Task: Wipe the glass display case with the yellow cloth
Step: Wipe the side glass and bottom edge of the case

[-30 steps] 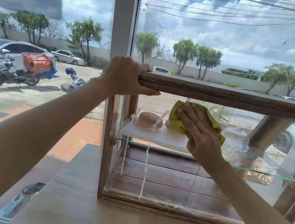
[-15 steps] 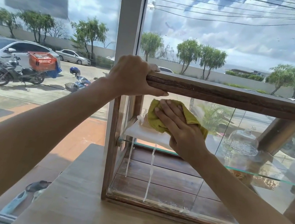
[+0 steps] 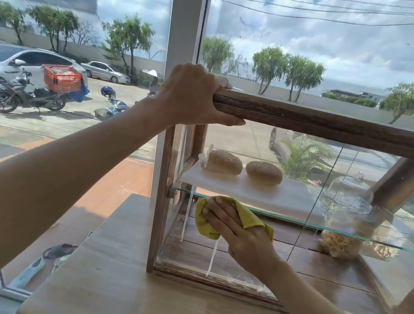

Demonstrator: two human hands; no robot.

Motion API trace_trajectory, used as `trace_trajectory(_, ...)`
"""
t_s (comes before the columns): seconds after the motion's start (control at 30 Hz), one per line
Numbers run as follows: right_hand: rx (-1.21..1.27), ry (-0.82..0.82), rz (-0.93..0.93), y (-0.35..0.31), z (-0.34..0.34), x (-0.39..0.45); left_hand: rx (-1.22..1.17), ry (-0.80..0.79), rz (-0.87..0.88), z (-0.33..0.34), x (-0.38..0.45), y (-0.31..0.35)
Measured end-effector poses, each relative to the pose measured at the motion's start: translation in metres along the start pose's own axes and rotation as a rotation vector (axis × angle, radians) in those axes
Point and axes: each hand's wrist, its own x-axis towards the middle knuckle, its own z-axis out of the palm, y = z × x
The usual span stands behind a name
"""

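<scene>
You have one glass display case point(image 3: 307, 124) on the wooden counter point(image 3: 115, 275), one yellow cloth point(image 3: 206, 224), two seeded buns point(image 3: 223, 161) side by side on one white board point(image 3: 248, 190), one glass dome point(image 3: 349, 191) on the same glass shelf point(image 3: 347, 231), and one clear jar of pale curly snacks point(image 3: 340, 244) on the case floor. Three white drips point(image 3: 212, 258) run down the front pane.

Your left hand point(image 3: 192, 95) is wrapped around the case's top rail at its left corner, fingers curled over the top and thumb flat along the front face. Your right hand point(image 3: 238, 232) is spread flat, fingers nearly straight, pressing the cloth against the front glass; the cloth sticks out beyond your fingertips to the left and behind your knuckles to the right. The buns sit above that hand, the shelf edge passes just over your fingertips, and one drip trails straight down from under the cloth.

Half a second ago your right hand and the cloth were high on the pane, just under the rail and covering the buns; now they are lower, at shelf level, with both buns showing. Your left hand has kept its hold.
</scene>
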Motion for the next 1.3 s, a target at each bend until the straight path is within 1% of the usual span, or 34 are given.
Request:
trace_trajectory(0.3,0.036,-0.219,-0.164,-0.041,0.039,-0.063,-0.007,0.008,-0.01,0.0,0.0,0.0)
trace_trajectory(0.37,0.067,-0.254,-0.168,-0.048,0.042,-0.072,-0.002,-0.003,-0.014,-0.002,0.0,0.0)
trace_trajectory(0.57,0.134,-0.288,-0.14,-0.051,0.038,-0.073,-0.019,-0.031,-0.008,-0.006,0.0,0.002)
trace_trajectory(0.67,0.164,-0.223,-0.114,-0.053,0.032,-0.071,-0.043,-0.069,0.007,-0.006,0.001,-0.001)
trace_trajectory(0.8,0.251,-0.048,-0.005,-0.045,0.006,-0.047,-0.07,-0.11,0.057,-0.008,-0.001,-0.01)
trace_trajectory(0.9,0.224,0.123,0.121,-0.018,-0.022,-0.011,-0.064,-0.096,0.06,-0.012,-0.003,-0.017)
trace_trajectory(0.97,0.17,0.189,0.206,0.005,-0.039,0.01,-0.069,-0.078,0.043,-0.012,-0.006,-0.019)
trace_trajectory(1.03,0.116,0.192,0.259,0.026,-0.049,0.027,-0.058,-0.061,0.032,-0.011,-0.007,-0.019)
trace_trajectory(1.13,0.024,0.159,0.272,0.042,-0.055,0.045,-0.049,-0.049,0.036,-0.01,-0.006,-0.019)
trace_trajectory(1.3,-0.022,0.147,0.295,0.038,-0.05,0.062,-0.047,-0.023,0.027,-0.007,-0.006,-0.02)
